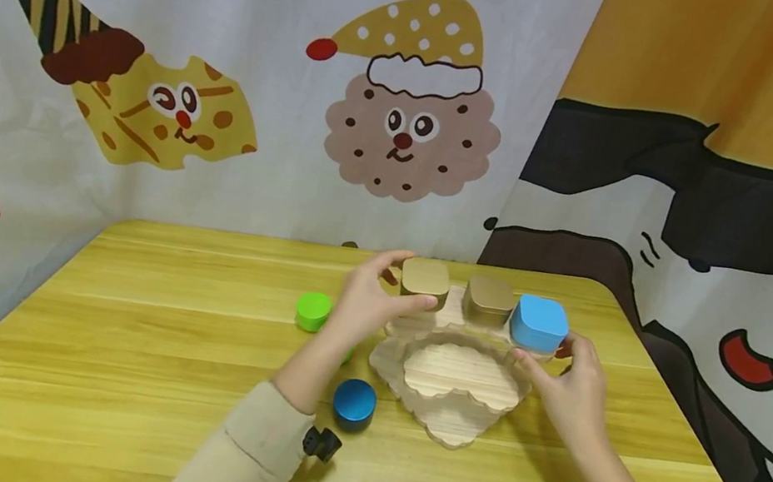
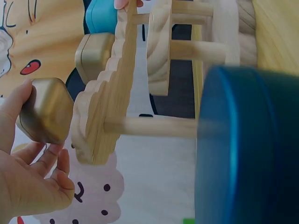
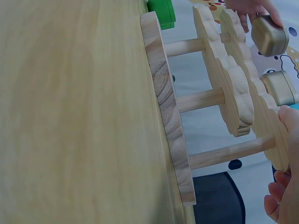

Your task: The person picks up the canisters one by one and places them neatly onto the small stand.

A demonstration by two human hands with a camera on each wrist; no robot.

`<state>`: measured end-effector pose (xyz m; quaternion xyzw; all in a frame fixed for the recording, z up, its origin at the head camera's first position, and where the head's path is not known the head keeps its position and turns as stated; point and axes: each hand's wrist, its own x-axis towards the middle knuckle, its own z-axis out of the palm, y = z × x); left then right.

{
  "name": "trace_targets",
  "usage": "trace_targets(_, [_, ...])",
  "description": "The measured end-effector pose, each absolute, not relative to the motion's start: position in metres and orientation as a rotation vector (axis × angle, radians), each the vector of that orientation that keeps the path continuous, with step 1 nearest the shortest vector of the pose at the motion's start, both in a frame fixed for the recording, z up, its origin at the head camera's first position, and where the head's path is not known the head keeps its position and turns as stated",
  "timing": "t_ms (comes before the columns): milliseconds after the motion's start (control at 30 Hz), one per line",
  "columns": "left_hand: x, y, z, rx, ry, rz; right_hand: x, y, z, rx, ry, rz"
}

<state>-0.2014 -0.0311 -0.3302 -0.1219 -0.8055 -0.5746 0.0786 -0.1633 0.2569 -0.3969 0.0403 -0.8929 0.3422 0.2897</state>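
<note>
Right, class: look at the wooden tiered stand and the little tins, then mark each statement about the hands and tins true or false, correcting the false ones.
1. The left hand holds a gold square tin. True.
2. The right hand holds the light blue square tin. True.
3. The green round tin sits on the wooden stand. False: it stands on the table, left of the stand.
4. The dark blue round tin is held in a hand. False: it stands on the table near the left forearm.
5. A second gold tin stands between the two held tins. True.
</note>
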Motion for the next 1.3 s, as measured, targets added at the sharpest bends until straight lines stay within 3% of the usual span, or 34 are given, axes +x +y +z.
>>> trace_targets(1300, [-0.214,0.002,-0.351,-0.3,-2.468,-1.625,-0.163,0.257,-0.395,0.118,-2.38,0.906])
